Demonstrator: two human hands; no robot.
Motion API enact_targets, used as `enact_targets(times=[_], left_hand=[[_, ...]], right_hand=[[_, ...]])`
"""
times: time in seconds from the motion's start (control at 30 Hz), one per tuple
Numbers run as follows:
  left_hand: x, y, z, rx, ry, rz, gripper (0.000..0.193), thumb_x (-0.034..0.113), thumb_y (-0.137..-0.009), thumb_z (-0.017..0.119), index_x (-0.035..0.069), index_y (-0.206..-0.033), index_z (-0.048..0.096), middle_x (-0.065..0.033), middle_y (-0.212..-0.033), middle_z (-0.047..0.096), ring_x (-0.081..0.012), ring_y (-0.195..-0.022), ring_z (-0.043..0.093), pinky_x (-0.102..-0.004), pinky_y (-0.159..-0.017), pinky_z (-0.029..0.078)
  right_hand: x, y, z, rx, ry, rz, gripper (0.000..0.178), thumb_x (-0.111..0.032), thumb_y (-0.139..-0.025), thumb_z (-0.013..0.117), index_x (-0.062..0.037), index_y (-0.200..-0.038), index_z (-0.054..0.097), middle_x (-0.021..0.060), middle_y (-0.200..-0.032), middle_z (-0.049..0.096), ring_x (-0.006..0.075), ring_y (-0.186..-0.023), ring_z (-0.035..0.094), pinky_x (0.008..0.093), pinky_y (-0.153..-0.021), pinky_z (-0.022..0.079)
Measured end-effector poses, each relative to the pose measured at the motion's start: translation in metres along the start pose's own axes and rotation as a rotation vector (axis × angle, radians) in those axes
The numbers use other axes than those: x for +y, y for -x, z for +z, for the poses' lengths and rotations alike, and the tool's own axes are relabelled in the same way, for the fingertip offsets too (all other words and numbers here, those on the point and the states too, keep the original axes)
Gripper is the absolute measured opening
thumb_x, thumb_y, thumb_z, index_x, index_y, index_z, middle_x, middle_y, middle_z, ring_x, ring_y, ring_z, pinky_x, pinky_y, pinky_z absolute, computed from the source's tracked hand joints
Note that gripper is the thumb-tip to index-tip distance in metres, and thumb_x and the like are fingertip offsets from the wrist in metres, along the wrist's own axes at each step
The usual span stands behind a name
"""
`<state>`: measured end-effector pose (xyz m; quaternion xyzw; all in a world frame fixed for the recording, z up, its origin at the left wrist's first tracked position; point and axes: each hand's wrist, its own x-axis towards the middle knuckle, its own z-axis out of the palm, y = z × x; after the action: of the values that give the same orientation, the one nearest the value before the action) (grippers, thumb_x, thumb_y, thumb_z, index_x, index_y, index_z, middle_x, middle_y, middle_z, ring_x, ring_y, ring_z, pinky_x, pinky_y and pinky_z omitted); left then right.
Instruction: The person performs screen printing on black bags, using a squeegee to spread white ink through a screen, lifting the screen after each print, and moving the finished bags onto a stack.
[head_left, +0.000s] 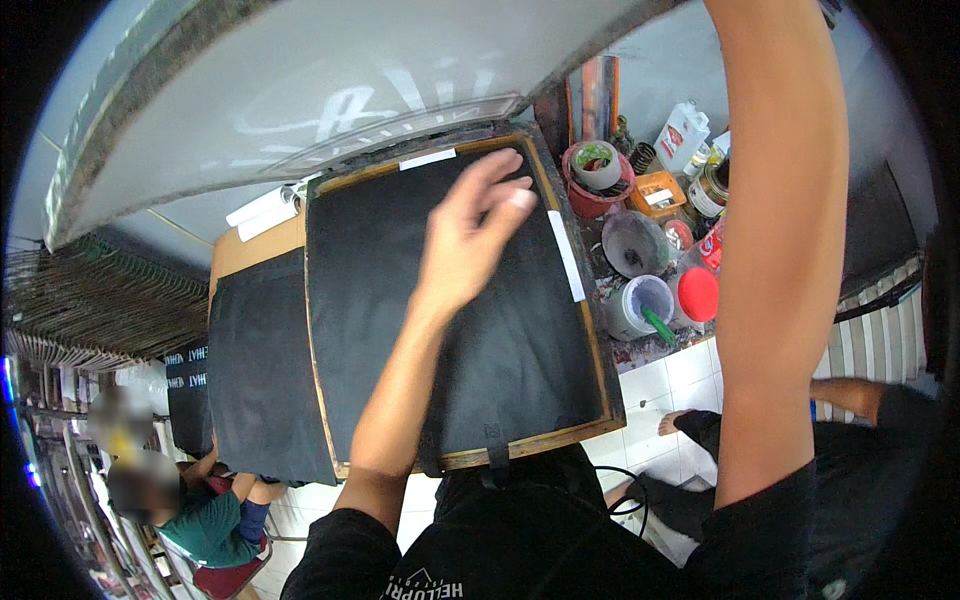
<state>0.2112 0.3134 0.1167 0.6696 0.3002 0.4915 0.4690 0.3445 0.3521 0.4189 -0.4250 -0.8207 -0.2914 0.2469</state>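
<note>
Black fabric (385, 265): lies inside wood-edged board (560, 438), beneath the raised screen (290, 105).
Left hand (470, 232): loosely spread above fabric, gripping nothing.
Right hand: out of view; cannot tell grip.
Risk: could trap left hand, if screen slips.

The person is wearing a black, short-sleeved fabric shirt (500, 545). Its black left sleeve (345, 550) and black right sleeve (765, 525) are ending near the elbows, leaving the left forearm (395, 390), right forearm (780, 250) and left hand (468, 235) bare. White printed lettering (432, 591) is showing on the front, beside a thin, peaked white outline (427, 572).
</note>
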Motion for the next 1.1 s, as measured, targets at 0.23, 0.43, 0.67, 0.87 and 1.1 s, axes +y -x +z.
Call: enact_targets(times=[0.23, 0.43, 0.67, 0.87, 1.1], left_hand=[[0.104, 0.159, -0.104, 0.238, 0.707, 0.082, 0.066, 0.064, -0.102, 0.043, 0.011, -0.138, 0.054, -0.0177, -0.129, 0.065, -0.0388, -0.104, 0.069, -0.0594, -0.08, 0.058], [0.068, 0.318, -0.084, 0.146, 0.763, -0.619, 0.036, 0.015, -0.101, 0.06, -0.009, -0.128, 0.058, -0.0326, -0.117, 0.069, -0.0412, -0.097, 0.073, -0.0528, -0.087, 0.06], [0.026, 0.353, -0.052, 0.539, 1.175, -1.017, 0.032, 0.014, -0.105, 0.053, -0.013, -0.12, 0.059, -0.0348, -0.139, 0.055, -0.0413, -0.133, 0.056, -0.0536, -0.116, 0.043], [0.03, 0.337, -0.055, 0.62, 1.078, -1.208, 0.042, 0.024, -0.106, 0.053, -0.013, -0.125, 0.056, -0.0331, -0.136, 0.058, -0.0386, -0.132, 0.057, -0.05, -0.115, 0.044], [0.023, 0.346, -0.079, 0.401, 0.659, -1.343, 0.053, 0.039, -0.104, 0.059, -0.013, -0.116, 0.064, -0.0208, -0.087, 0.074, -0.0223, -0.06, 0.067, -0.0303, -0.056, 0.054]], right_hand=[[-0.106, 0.16, -0.033, -0.217, -0.623, 0.272, 0.031, -0.028, -0.095, 0.068, 0.0003, -0.107, 0.072, 0.0177, -0.097, 0.073, 0.0285, -0.088, 0.071, 0.0395, -0.08, 0.055], [-0.115, 0.209, 0.021, -0.242, -0.806, 0.342, 0.034, -0.03, -0.093, 0.074, 0.0008, -0.108, 0.07, 0.0205, -0.104, 0.073, 0.0361, -0.097, 0.071, 0.0434, -0.082, 0.054], [-0.052, 0.152, 0.254, -0.392, -0.575, 0.537, 0.05, -0.035, -0.093, 0.069, 0.0014, -0.128, 0.065, 0.0294, -0.125, 0.066, 0.0417, -0.12, 0.063, 0.0449, -0.104, 0.048], [-0.068, 0.124, 0.393, -0.446, -0.201, 0.334, 0.08, -0.039, -0.09, 0.074, -0.0074, -0.154, 0.039, 0.0209, -0.155, 0.045, 0.0362, -0.147, 0.039, 0.0563, -0.115, 0.037], [-0.083, 0.088, 0.371, -0.571, -0.278, 0.185, 0.055, -0.031, -0.084, 0.079, -0.006, -0.129, 0.058, 0.0156, -0.124, 0.063, 0.0346, -0.124, 0.057, 0.0531, -0.105, 0.044]])
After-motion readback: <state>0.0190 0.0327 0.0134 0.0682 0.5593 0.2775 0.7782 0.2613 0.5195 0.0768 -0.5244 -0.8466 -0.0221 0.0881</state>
